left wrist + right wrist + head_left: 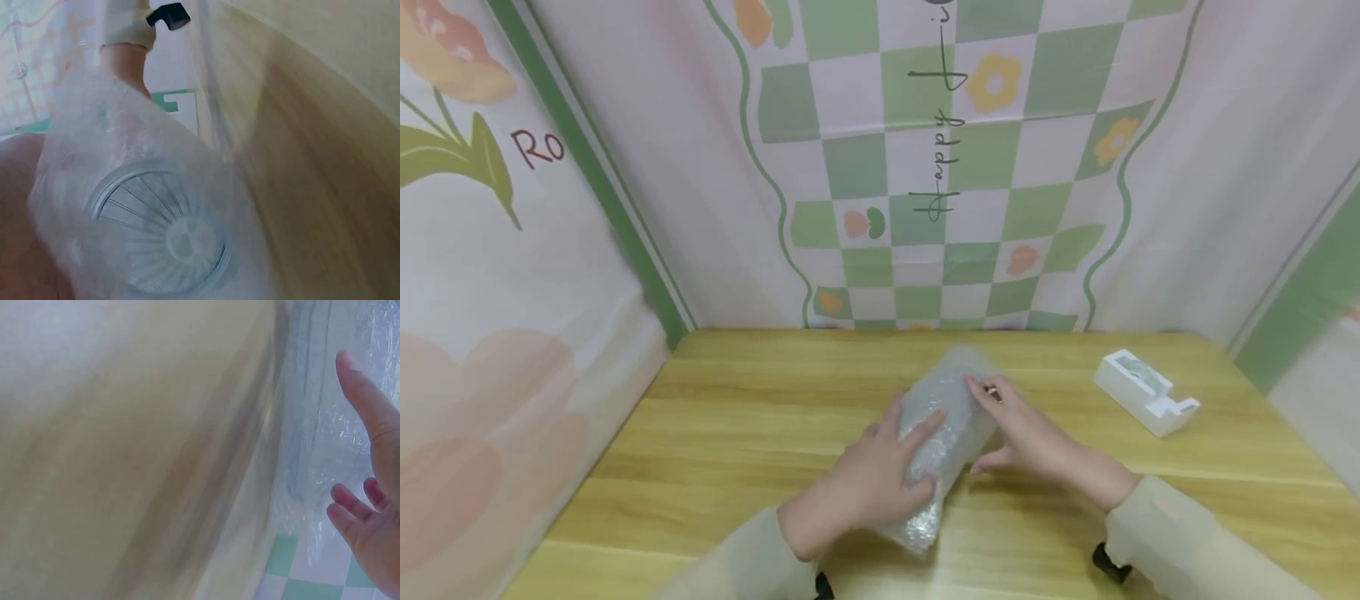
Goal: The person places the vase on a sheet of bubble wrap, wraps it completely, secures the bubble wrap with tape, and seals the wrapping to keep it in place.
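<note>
A bundle of clear bubble wrap (943,450) lies slantwise over the wooden table, its far end tilted to the right. Through its end in the left wrist view shows a round, ribbed clear glass base (187,240); the rest of that glass piece is hidden. My left hand (872,479) holds the bundle from the left, thumb and fingers spread around it. At the bundle's upper right, my right hand (1033,437) touches the wrap with a fingertip, its thumb apart below. The right wrist view shows these fingers extended beside the wrap (309,437).
A white tape dispenser (1138,400) with a roll of clear tape stands on the right of the wooden table (737,400). Behind the table hangs a green-and-white checked cloth (917,158); a flowered cloth (550,333) hangs along the left side.
</note>
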Tool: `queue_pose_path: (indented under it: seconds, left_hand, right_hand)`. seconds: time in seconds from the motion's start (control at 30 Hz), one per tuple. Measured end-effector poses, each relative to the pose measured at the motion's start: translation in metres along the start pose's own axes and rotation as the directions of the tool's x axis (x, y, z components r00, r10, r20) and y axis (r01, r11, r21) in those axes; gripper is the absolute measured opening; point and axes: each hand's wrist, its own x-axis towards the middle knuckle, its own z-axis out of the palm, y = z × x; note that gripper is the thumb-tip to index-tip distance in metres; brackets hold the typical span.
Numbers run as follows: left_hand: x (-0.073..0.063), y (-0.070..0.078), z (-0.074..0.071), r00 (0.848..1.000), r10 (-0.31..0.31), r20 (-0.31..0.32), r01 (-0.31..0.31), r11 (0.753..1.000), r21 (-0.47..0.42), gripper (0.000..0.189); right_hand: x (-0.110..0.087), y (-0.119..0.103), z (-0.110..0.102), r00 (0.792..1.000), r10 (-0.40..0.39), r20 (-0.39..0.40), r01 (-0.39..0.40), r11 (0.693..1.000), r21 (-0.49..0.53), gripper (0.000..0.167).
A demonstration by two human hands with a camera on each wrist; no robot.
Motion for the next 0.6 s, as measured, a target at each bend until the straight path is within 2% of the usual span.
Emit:
queue_pose_path:
  seconds: [0.17, 0.27, 0.37, 0.47, 0.6]
  left_hand:
    - [-0.006, 0.008, 0.002, 0.999, -0.051, 0.011, 0.052, 0.997, -0.056, 0.088]
    - [-0.008, 0.014, 0.004, 0.997, -0.081, 0.011, 0.081, 0.995, -0.05, 0.095]
    - [-0.01, 0.018, 0.003, 0.997, -0.08, 0.013, 0.08, 0.996, -0.033, 0.1]
    - [-0.012, 0.016, 0.002, 0.998, -0.066, 0.016, 0.067, 0.997, -0.045, 0.101]
    - [-0.013, 0.003, -0.004, 0.999, -0.05, -0.011, 0.048, 0.993, -0.104, 0.093]
  right_hand:
    - [0.004, 0.001, -0.002, 0.999, -0.003, 0.052, 0.002, 1.0, 0.019, 0.119]
    - [0.004, 0.001, -0.001, 0.996, -0.005, 0.084, 0.004, 1.0, 0.016, 0.119]
    - [0.004, 0.003, 0.0, 0.993, 0.005, 0.121, -0.009, 0.999, 0.033, 0.12]
    - [0.004, 0.006, -0.002, 0.988, 0.012, 0.153, -0.021, 0.998, 0.053, 0.122]
    - [0.001, 0.011, -0.005, 0.984, -0.005, 0.176, -0.006, 0.998, 0.061, 0.122]
